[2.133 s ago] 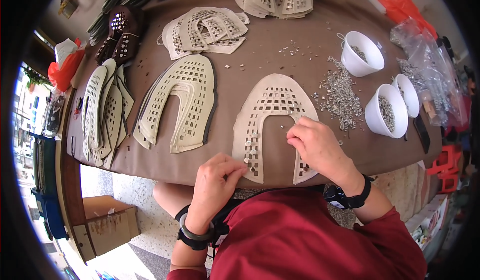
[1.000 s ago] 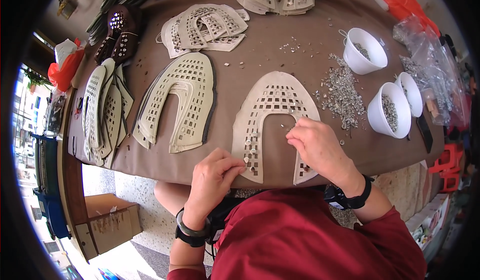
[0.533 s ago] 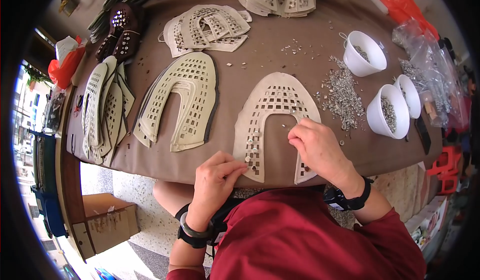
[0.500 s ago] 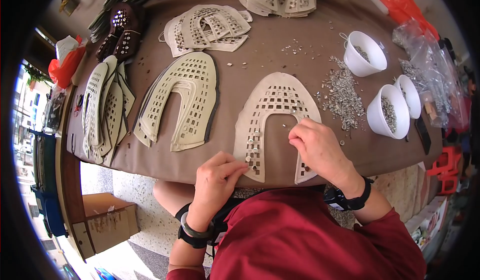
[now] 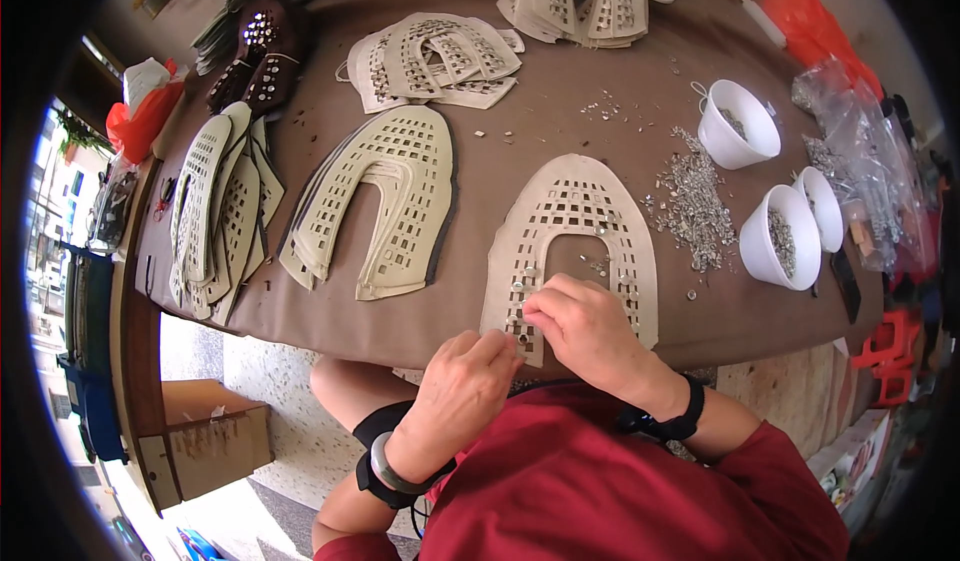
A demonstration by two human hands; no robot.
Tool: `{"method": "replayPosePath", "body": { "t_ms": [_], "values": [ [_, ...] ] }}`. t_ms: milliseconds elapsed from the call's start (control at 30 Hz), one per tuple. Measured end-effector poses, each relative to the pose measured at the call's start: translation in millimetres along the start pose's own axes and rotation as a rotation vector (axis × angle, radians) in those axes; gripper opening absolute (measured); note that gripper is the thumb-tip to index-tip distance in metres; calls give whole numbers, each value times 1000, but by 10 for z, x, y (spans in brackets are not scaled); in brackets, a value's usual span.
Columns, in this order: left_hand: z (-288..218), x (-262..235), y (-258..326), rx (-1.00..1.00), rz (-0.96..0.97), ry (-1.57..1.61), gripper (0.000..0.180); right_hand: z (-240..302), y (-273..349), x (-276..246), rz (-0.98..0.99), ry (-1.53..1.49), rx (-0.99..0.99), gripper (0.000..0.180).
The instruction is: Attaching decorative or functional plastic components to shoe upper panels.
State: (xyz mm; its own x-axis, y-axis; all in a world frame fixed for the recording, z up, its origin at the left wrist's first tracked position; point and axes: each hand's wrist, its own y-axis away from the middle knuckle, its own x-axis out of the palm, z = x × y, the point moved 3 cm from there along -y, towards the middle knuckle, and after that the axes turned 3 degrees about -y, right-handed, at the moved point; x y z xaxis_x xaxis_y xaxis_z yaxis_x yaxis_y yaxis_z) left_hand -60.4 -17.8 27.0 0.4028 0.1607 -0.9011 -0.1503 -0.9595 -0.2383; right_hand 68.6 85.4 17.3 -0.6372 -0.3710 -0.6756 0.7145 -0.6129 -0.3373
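In front of me lies a beige, U-shaped shoe upper [image 5: 573,171] with rows of square holes, its curve facing away from me. Shiny round studs [image 5: 518,286] sit along its left leg, and a few more show on its right side. My left hand [image 5: 468,376] is closed, fingertips at the lower end of the left leg. Just above it, my right hand [image 5: 585,331] pinches thumb and fingers together over the same leg. Whatever either pinch holds is too small or hidden. Small loose studs [image 5: 592,263] lie on the cloth inside the U.
Right of the upper spreads a heap of small metal pieces [image 5: 695,206], with white cups [image 5: 752,251] beyond it. Leftward lie a stack of similar uppers [image 5: 375,151] and a leaning pile [image 5: 235,216]. Further back are more stacked uppers [image 5: 400,46] and a clear plastic bag [image 5: 875,161].
My right hand has moved left, from the upper's right leg to its left leg beside my left hand. My left hand has shifted slightly right and nearer me. The whole view has shifted a little.
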Motion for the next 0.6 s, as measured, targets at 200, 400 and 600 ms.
{"method": "replayPosePath", "body": {
  "t_ms": [200, 400, 600],
  "values": [
    [-11, -2, -4, 10, 14, -28, 10, 54, 15, 36, 20, 61, -63, 7],
    [20, 10, 49, 0, -36, 8, 11, 64, 46, 23, 43, 34, -131, 8],
    [57, -17, 81, -17, -41, 62, 21, 147, 103, -22, 52, 92, -194, 16]
  ]
}}
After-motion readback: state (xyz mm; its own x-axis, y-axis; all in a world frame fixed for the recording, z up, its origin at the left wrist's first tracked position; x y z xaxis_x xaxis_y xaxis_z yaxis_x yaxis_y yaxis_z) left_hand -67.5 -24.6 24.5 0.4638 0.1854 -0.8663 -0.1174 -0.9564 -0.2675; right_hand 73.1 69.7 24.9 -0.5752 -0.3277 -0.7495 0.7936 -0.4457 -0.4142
